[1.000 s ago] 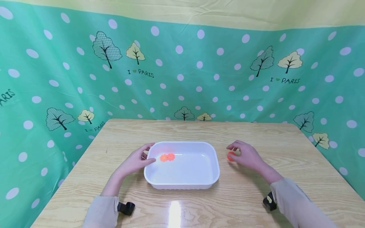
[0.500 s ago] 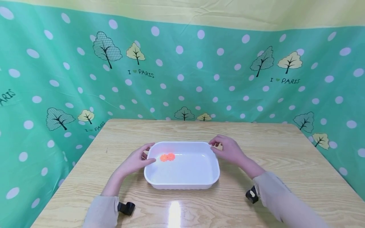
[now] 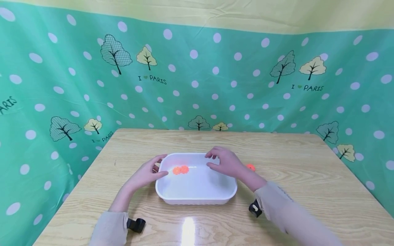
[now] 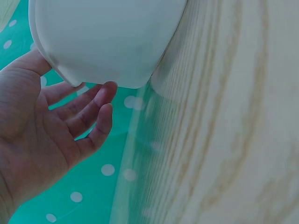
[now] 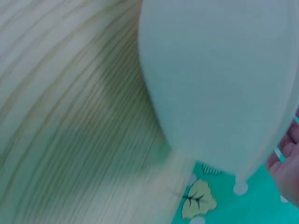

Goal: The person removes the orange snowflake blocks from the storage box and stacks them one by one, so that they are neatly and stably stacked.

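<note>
A white rectangular plastic basin [image 3: 197, 201] stands on the table in the head view. My left hand [image 3: 149, 174] holds its left end, thumb over the rim and fingers against the outside wall; the left wrist view shows those fingers [image 4: 88, 112] loosely bent below the rim. Inside, towards the left, lie two small orange round pieces [image 3: 180, 169]. My right hand [image 3: 226, 162] is over the basin's right part, thumb and fingers apart, with nothing visible between them. Another orange round piece [image 3: 250, 167] lies on the table just beyond the right wrist. Only part of the right hand [image 5: 287, 163] shows in the right wrist view.
The wooden table [image 3: 292, 164] extends on both sides of the basin. A green dotted cloth [image 3: 197, 75] printed with trees hangs behind and beside it. Black wrist cameras sit under both sleeves.
My right hand has moved left, from the orange piece on the table to over the basin. That piece, hidden half a second ago, shows on the table again. The left hand has stayed put.
</note>
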Tool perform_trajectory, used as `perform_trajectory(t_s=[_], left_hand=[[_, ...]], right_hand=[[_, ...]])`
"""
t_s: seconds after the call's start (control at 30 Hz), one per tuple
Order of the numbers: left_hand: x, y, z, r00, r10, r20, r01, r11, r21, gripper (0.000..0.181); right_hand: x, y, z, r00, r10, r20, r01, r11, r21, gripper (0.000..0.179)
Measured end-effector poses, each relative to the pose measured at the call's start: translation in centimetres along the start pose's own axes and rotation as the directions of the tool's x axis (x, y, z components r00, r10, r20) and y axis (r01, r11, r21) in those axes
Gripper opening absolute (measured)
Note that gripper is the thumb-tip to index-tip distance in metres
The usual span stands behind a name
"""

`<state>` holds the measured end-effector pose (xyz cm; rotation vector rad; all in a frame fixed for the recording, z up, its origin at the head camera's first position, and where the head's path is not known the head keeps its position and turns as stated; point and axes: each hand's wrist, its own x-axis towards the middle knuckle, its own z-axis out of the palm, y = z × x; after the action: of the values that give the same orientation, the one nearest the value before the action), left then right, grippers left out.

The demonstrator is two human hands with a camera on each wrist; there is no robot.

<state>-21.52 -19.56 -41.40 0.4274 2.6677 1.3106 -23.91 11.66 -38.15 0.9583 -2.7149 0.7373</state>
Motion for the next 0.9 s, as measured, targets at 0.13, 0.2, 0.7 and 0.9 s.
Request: perform_trajectory(t_s=[0.13, 0.2, 0.7, 0.9], left_hand=[[0.1, -0.1, 0.0, 1.0, 0.011, -0.003, -0.011, 1.0, 0.003, 0.068], [0.1, -0.1, 0.0, 1.0, 0.016, -0.004, -0.016, 1.0, 0.006, 0.068], [0.0, -0.1, -0.1, 1.0, 0.015, -0.001, -0.015, 1.0, 0.003, 0.067], [0.0, -0.1, -0.1, 1.0, 0.014, 0.004, -0.014, 1.0, -0.007, 0.068]], right_hand=[[0.7, -0.8, 0.8, 0.998, -0.013, 0.055, 0.014, 1.0, -0.006, 0.027], [0.9, -1.2, 1.2, 0.996, -0.018, 0.089, 0.019, 1.0, -0.01, 0.03], [2.3, -3.3, 4.2, 0.972, -0.054, 0.228, 0.05, 0.999, 0.021, 0.035], [2.9, -3.5, 5.2, 0.97, -0.043, 0.237, 0.043, 0.999, 0.007, 0.037]])
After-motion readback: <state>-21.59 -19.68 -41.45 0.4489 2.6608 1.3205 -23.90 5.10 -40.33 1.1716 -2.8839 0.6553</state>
